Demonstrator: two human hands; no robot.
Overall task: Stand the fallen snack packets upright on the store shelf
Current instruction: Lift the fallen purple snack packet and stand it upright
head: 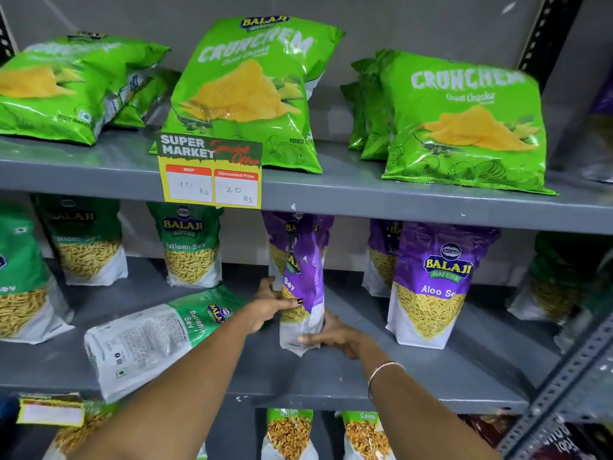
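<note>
— Both hands: left grip [270, 307] and right grip [335, 336] closed around purple packet [303, 293], mid-shelf, near upright.
— Next?
— I settle it, then lift green packet [156, 336] lying at shelf [331, 390] front edge.

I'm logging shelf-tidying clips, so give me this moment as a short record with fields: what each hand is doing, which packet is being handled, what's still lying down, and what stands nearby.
left hand: left hand grips the purple Aloo Sev packet at mid-height
right hand: right hand holds its white base
packet state: upright, turned edge-on, on the middle shelf
still fallen: green Ratlami Sev packet lying flat, left of the hands
standing neighbour: purple packet to the right, upright
shelf above: green Crunchem bags, price tag
</note>
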